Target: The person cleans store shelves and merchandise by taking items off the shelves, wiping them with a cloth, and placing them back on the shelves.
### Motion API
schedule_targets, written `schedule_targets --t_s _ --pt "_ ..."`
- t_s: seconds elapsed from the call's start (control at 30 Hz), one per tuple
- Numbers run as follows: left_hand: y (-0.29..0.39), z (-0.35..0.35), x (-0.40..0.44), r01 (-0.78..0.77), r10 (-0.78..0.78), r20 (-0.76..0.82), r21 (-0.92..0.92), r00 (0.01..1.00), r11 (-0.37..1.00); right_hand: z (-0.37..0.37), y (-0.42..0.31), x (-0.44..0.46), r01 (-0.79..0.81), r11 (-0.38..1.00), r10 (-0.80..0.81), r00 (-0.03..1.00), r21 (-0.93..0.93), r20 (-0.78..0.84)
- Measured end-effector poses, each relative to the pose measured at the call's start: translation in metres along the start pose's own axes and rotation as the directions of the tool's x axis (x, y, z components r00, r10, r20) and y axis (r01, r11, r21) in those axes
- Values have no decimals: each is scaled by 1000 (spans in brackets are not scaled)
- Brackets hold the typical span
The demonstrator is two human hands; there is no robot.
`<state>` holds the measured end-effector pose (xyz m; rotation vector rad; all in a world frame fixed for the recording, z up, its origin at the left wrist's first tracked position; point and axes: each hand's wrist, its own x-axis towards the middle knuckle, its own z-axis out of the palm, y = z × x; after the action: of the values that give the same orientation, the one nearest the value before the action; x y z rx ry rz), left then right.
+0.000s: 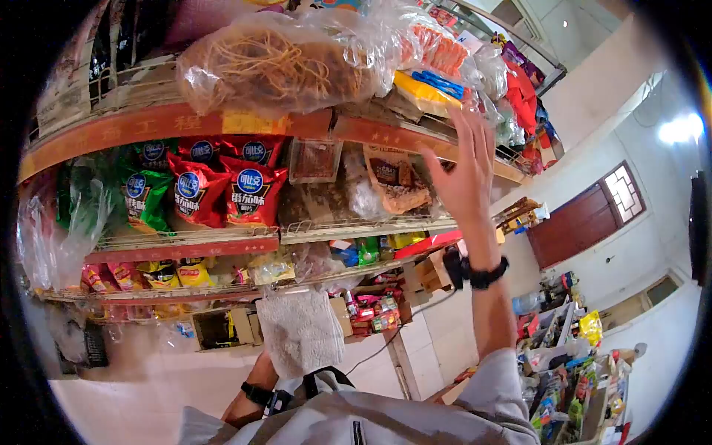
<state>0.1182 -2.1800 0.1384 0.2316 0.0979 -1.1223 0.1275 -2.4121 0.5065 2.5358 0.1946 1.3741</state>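
My right hand is raised at the shelving, fingers stretched upward and thumb apart, with nothing visible in it. Its fingertips are by a yellow and blue packet on the upper shelf; whether they touch it I cannot tell. To the left of that packet lies a clear plastic bag of tan, string-like strands. Low in front of me, my left hand holds a folded whitish cloth, which hides its fingers. A brown snack packet stands on the shelf below, left of my right hand.
Red chip bags and a green chip bag stand on the middle shelf. Small packets line the lower shelf. Open cardboard boxes sit underneath. A black cable hangs from my right wrist. More goods fill a rack at the right.
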Motion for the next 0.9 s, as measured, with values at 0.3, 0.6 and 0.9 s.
schedule_targets --t_s 0.3,0.6,0.9 --pt "5 -17 -40 -134 133 -79 -6 988 991 16 40 39 73 997 -73 995 0 67" --pt "-15 -26 -60 -222 216 -151 -22 965 975 0 52 47 58 997 -56 998 45 -40" --pt "-25 -27 -57 -255 247 -171 -24 954 967 -2 70 82 90 989 -78 991 118 -107"
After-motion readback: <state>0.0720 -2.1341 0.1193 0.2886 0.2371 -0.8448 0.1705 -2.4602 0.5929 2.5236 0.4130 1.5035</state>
